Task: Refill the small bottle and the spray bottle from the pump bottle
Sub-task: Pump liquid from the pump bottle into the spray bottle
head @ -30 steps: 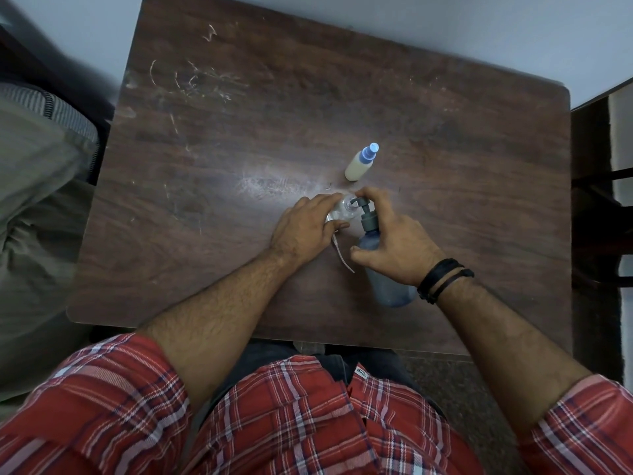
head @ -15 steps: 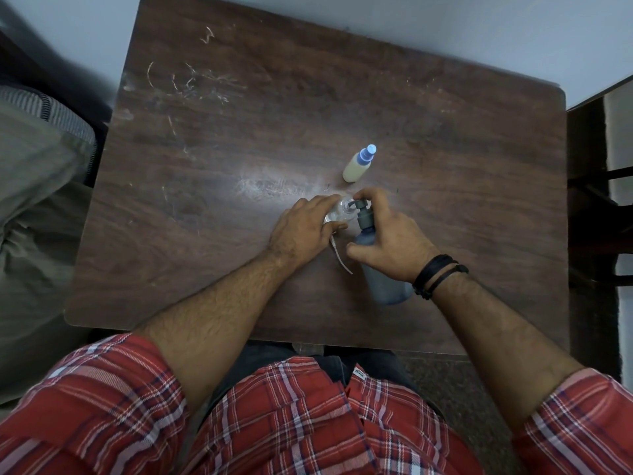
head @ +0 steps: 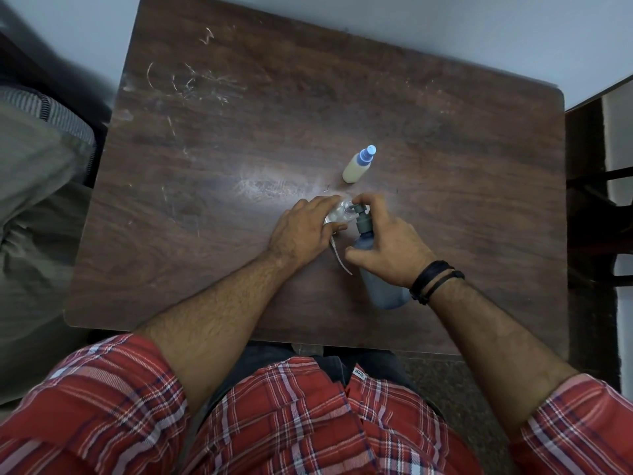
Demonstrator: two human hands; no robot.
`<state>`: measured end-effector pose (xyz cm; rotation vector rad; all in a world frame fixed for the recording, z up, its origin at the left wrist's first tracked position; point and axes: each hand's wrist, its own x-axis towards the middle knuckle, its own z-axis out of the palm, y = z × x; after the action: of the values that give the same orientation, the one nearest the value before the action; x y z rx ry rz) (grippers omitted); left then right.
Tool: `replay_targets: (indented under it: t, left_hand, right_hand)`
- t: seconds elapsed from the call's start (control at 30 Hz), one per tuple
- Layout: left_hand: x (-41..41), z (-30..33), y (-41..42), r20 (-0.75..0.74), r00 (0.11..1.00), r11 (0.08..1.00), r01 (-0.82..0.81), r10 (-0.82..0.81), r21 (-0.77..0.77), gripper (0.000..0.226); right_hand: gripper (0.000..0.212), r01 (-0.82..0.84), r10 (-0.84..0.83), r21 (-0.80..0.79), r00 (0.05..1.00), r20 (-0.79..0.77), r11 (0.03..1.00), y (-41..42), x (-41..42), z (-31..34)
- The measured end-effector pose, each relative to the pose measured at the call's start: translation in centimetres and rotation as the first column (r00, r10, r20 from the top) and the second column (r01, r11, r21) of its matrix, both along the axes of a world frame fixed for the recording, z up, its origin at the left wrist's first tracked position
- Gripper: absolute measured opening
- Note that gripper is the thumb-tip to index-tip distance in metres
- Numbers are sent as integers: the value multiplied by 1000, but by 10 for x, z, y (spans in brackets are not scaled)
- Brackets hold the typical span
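- Dark brown scratched wooden table point(head: 239, 138) carries everything; all three bottles sit right of its middle, none close to an edge.
- Progress, as a judgement: mid-task, with one refill apparently under way. Whether either bottle is already filled cannot be confirmed.
- Tall grey-blue translucent plastic pump bottle with a dark grey pump head point(head: 383, 286) stands nearest the near edge of the three. Body looks darkly tinted; its liquid level cannot be read.
- Right hand point(head: 390, 248) wraps the pump bottle's shoulder, thumb on the left side, fingers curled round; the forefinger reaches over the pump head, seemingly placed to press it.
- Small clear plastic bottle point(head: 337, 214) is just left of the pump head, its mouth at the nozzle. Mostly hidden; contents not visible.
- Left hand point(head: 305, 231) covers that clear bottle, fingers together and closed round it, steadying it under the nozzle.
- A thin clear dip tube point(head: 340, 260) lies on the table between the two hands, probably from a removed spray top; so the clear bottle may be the spray bottle, though I cannot be sure.
- Small cream-coloured plastic bottle with a blue cap point(head: 356, 168) stands upright just beyond the hands, toward the far edge, untouched. Cap on; body looks evenly cream, fill level unclear.
- Left to do, by my reading: finish this fill, refit its top, then see to the other bottle if needed.
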<state>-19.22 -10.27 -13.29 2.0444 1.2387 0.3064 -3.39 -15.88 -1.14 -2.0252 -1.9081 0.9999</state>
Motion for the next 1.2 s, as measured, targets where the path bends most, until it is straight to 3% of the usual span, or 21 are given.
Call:
replay_targets:
  t: [0.5,0.83,1.2]
  left_hand:
    - [0,1,1,-15,1000,1000,-4,4,20,52]
    - [1,1,-2,-29,1000,1000,-6,7,27,51]
    - [-1,2,3,-16,1000,1000,-19,19,19,52]
  right_hand:
    - [75,-45,45,-17,999,4,999,4,5,5]
    - [62,-14,14,-11,999,-40,1000,8,6,3]
    - [73,-47,47,-5,999,8,999,7,7,3]
